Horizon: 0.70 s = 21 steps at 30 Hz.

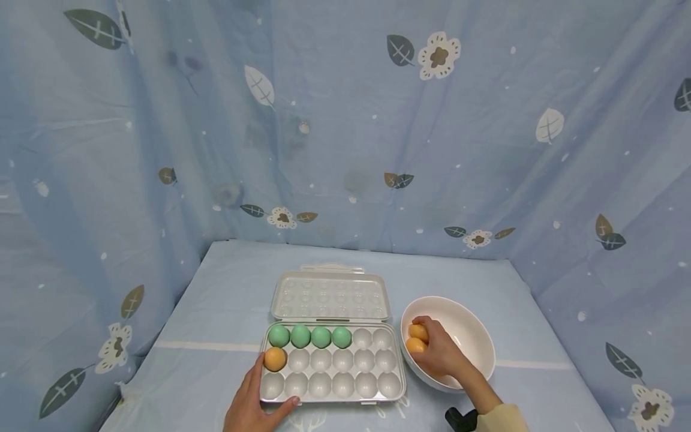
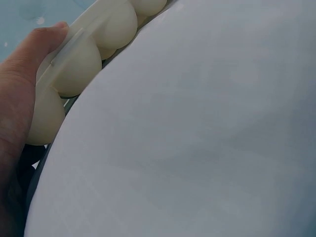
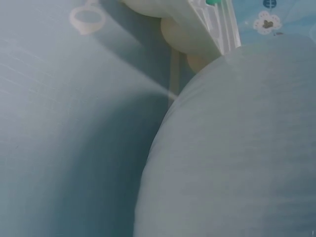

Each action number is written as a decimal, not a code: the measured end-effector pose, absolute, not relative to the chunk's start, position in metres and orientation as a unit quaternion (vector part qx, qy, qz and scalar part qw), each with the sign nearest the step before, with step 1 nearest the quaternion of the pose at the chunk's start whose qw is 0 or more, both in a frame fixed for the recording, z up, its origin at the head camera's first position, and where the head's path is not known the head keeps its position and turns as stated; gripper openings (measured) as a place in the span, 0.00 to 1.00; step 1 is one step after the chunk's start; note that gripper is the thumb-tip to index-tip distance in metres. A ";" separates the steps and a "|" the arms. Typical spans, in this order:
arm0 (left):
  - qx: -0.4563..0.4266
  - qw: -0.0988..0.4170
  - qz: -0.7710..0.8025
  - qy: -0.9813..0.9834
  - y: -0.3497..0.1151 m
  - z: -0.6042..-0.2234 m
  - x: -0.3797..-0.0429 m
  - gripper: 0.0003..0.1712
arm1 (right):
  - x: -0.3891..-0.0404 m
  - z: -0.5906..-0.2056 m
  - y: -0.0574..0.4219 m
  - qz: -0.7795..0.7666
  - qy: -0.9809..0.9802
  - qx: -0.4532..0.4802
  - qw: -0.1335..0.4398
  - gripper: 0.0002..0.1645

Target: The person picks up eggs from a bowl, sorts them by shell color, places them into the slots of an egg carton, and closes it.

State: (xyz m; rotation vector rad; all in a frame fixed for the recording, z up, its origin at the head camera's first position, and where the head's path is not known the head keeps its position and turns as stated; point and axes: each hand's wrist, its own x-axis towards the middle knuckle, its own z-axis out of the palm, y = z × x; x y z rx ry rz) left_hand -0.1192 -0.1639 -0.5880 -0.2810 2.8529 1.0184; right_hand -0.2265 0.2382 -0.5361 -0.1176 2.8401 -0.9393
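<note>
An egg box (image 1: pixel 342 378) lies with its clear lid (image 1: pixel 330 295) folded back. Several green balls (image 1: pixel 321 337) fill the left part of its back row, and one orange ball (image 1: pixel 275 359) sits at the left end of the middle row. My left hand (image 1: pixel 254 399) holds the box's front left corner, thumb on the front edge. In the left wrist view the thumb (image 2: pixel 49 39) rests against the rim. My right hand (image 1: pixel 439 348) reaches into a white bowl (image 1: pixel 475 330), fingers and thumb curled around two orange balls (image 1: pixel 417 332). The right wrist view does not show this hand.
A light blue cloth (image 1: pixel 216 300) covers the table, and a patterned curtain (image 1: pixel 345 120) hangs around its back and sides. A black object (image 1: pixel 460 420) is at the right wrist. Large pale rounded surfaces fill much of both wrist views; I cannot tell what they are.
</note>
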 end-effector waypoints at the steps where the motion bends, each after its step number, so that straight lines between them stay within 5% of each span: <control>1: -0.092 0.050 0.334 0.937 -0.164 -0.588 -0.119 0.80 | -0.226 -0.536 0.238 -0.309 0.947 -0.038 0.076 0.42; 21: -0.095 0.048 0.333 0.937 -0.163 -0.583 -0.117 0.79 | -0.227 -0.539 0.242 -0.330 0.940 -0.053 0.073 0.42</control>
